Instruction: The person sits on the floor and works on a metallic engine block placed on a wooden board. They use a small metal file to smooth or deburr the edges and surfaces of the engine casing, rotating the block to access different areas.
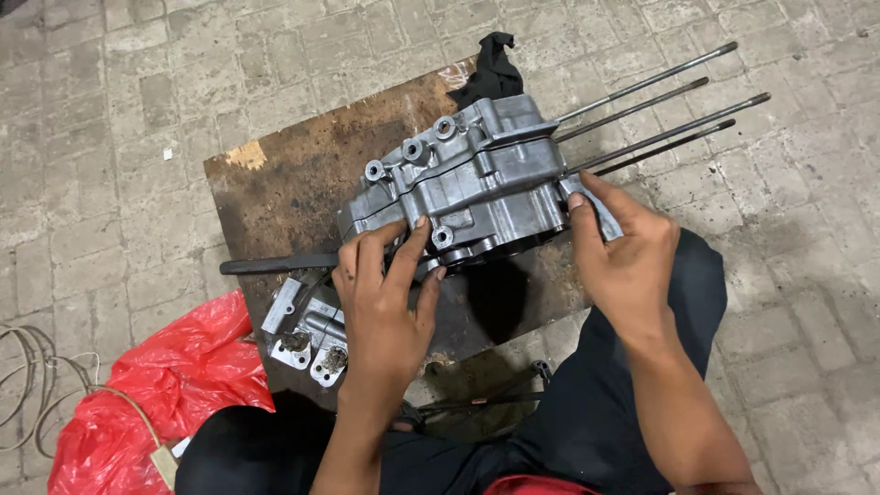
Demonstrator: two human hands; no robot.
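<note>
A grey metal engine crankcase (477, 179) is held tilted above a stained wooden board (293, 174). Several long studs (660, 115) stick out of it toward the upper right. My left hand (385, 293) grips its near left edge, thumb and fingers spread against the casing. My right hand (619, 247) clasps its right end, just below the studs. A black rag (493, 66) lies behind the crankcase.
A dark bar (275, 264) lies on the board's left side, with small grey metal parts (307, 335) below it. A red plastic bag (156, 385) and loose cable (37, 385) lie at the lower left. The ground is brick paving (807, 275). My dark-trousered legs (605, 403) fill the bottom.
</note>
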